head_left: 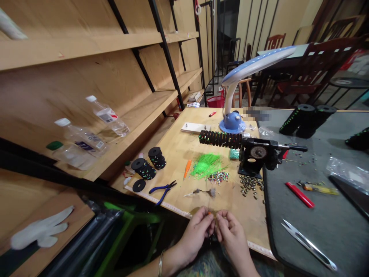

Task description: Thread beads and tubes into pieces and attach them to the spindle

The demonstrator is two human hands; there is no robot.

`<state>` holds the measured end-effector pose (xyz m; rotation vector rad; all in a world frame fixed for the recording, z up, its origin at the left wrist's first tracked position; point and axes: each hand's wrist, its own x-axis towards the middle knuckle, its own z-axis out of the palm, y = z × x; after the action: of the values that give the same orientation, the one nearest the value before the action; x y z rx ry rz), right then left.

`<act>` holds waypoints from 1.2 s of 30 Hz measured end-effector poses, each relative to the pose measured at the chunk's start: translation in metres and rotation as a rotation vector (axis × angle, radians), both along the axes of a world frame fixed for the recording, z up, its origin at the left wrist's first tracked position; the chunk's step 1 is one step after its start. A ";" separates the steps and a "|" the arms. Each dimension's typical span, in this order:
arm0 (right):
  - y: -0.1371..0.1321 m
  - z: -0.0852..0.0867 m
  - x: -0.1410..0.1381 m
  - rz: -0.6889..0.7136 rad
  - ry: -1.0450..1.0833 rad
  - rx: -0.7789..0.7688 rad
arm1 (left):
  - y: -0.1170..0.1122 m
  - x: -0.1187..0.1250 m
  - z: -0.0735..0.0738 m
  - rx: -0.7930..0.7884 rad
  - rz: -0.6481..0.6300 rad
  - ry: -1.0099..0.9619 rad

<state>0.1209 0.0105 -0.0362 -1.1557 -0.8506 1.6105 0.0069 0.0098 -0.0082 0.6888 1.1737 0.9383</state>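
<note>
My left hand (198, 227) and my right hand (232, 230) meet over the front edge of the wooden table (173, 142), both in a pinch. Between their fingertips is something very small, with a speck of orange (209, 212) by the left fingers; its kind cannot be made out. Just beyond lies a thin tool with a grey tuft (211, 191). Farther back are a heap of bright green strands (207, 164), a pile of tiny coloured beads (219, 177) and many small metal pieces (249, 185). Blue-handled pliers (163, 188) and an orange-handled tool (187, 169) lie to the left.
A black winding device (256, 152) carrying a row of wound spools (220, 139) stands behind, near a blue lamp (232, 122). Black spools (143, 168) sit at left. On the grey mat (291, 204) lie tweezers (308, 244) and a red-handled object (300, 195). Shelves (138, 107) hold bottles.
</note>
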 end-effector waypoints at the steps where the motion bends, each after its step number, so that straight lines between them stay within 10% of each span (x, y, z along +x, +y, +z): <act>1: 0.000 -0.001 0.000 0.001 -0.006 0.007 | 0.000 0.000 -0.001 0.010 0.003 0.004; 14: 0.000 -0.007 0.010 0.123 -0.244 0.118 | 0.004 -0.003 0.003 0.123 -0.043 0.035; 36: 0.008 0.004 0.015 -0.038 0.150 -0.164 | -0.001 -0.006 0.001 0.033 -0.208 0.015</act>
<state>0.1360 0.0186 -0.0320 -1.1397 -0.6057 1.7368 0.0007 0.0091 -0.0073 0.8288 1.0787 0.7793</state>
